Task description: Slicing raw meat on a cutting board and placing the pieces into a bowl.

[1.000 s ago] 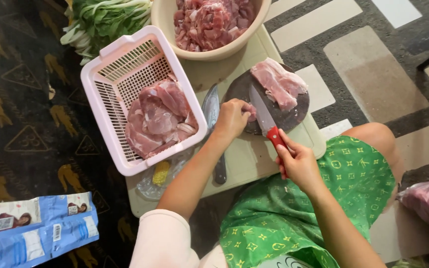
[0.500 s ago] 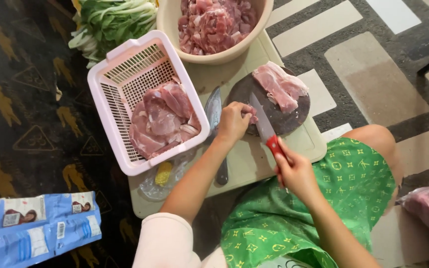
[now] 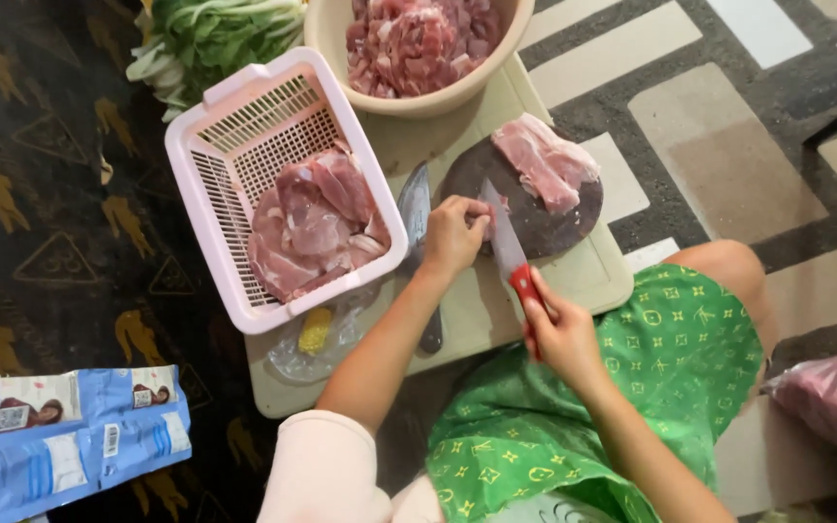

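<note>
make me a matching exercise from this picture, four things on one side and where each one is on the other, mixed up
Things:
1. knife
2. pink basket
3. round bowl
4. leafy greens

Places:
A. top left, on the floor beyond the basket
B. left part of the board, holding flat meat slices
C. in the right hand, blade on the dark round board
D. top middle, full of cut meat

Pairs: 1-C, 2-B, 3-D, 4-A
</note>
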